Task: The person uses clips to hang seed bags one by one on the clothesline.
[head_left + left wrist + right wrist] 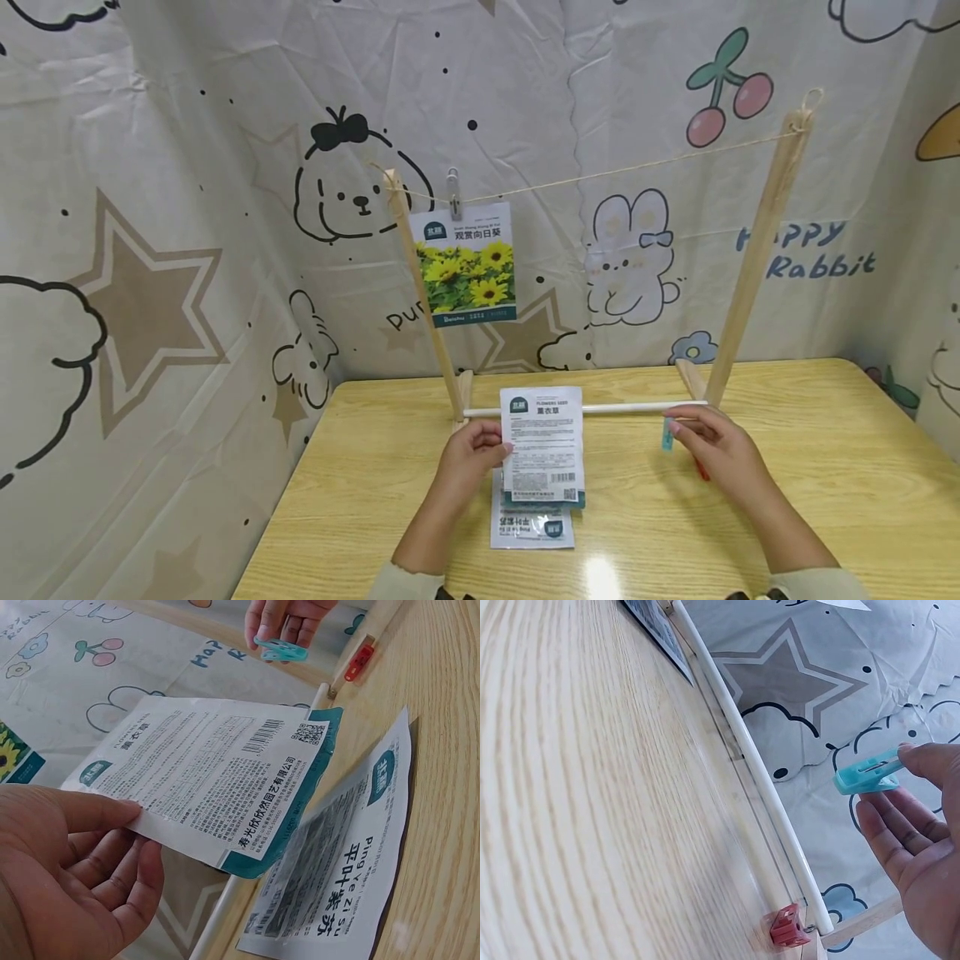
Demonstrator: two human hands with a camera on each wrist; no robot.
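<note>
My left hand [471, 458] pinches a white seed packet [543, 442] by its left edge, thumb on the printed back. The packet is raised over the table and tilted in the left wrist view. Below it a second seed packet [330, 870] lies on the wood, partly covered in the head view. With thumb and fingers my right hand [716, 450] holds a turquoise clothespin [868, 774] above the table, near the frame's right post. On the string [615, 173] a grey clothespin [453, 196] holds a sunflower seed packet [467, 265] near the left post.
A wooden frame with a left post [423, 283], a right post [757, 267] and a white crossbar [637, 407] stands at the back of the table [360, 500]. Beneath my right hand lies a red clothespin [787, 926]. A patterned curtain [247, 75] hangs behind.
</note>
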